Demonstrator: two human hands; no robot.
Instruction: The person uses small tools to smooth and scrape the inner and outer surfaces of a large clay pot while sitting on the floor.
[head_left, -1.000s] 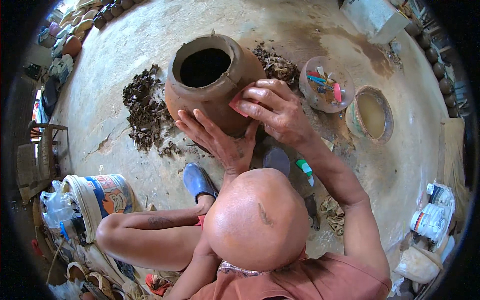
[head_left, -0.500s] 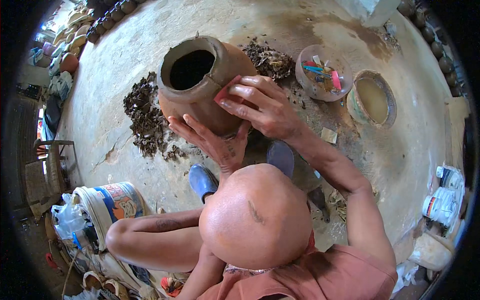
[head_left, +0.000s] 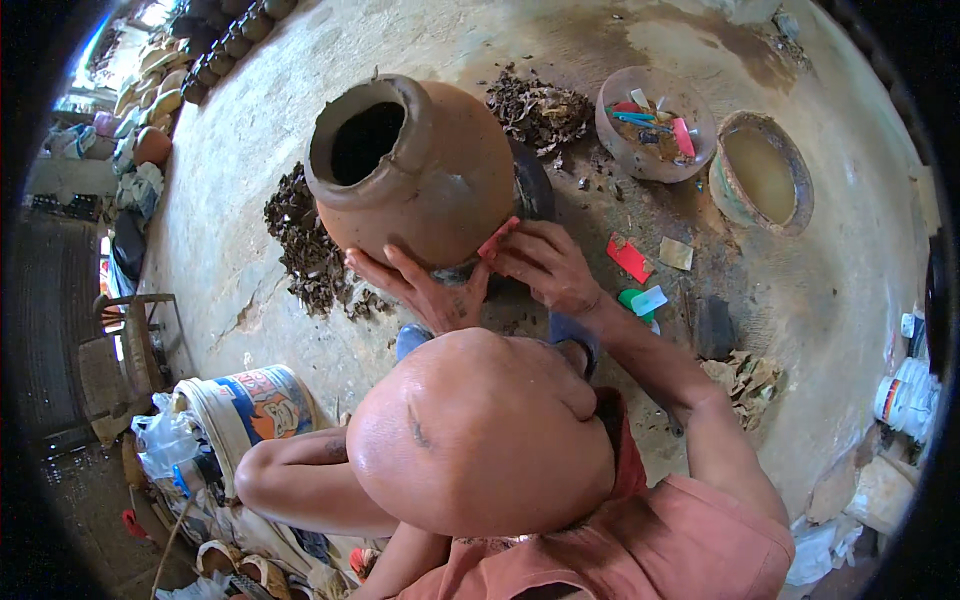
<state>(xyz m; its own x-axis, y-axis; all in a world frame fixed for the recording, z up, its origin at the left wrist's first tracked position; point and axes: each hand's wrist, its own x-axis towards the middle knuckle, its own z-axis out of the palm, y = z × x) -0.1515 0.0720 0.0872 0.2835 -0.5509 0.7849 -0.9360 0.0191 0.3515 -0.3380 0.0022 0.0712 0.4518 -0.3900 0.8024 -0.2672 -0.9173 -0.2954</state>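
- In front of the feet, on the floor side of the view: round brown clay pot [head_left: 465, 190], tilted, dark mouth toward the upper left, rim uneven.
- Showing at the pot's right underside: dark curved support [head_left: 536, 185], mostly hidden.
- With left hand [head_left: 437, 294], bracing the near lower wall of the pot, palm against clay, fingers spread, thumb apart from them.
- With right hand [head_left: 552, 272], pinching flat red pad [head_left: 498, 238] between thumb and fingers, right up against the pot's lower right wall, just beside the left thumb.
- Left of the pot and behind it: two heaps of dry brown leaves [head_left: 302, 240].
- Farther right: translucent plastic bowl [head_left: 622, 150] with blue, red and white bits inside; just beside it, round bucket [head_left: 733, 190] of cloudy tan water.
- On concrete near the right forearm: red flat piece [head_left: 628, 260], tan square [head_left: 676, 253], green-and-white item [head_left: 644, 301].
- By the left knee: white printed bucket [head_left: 222, 415].
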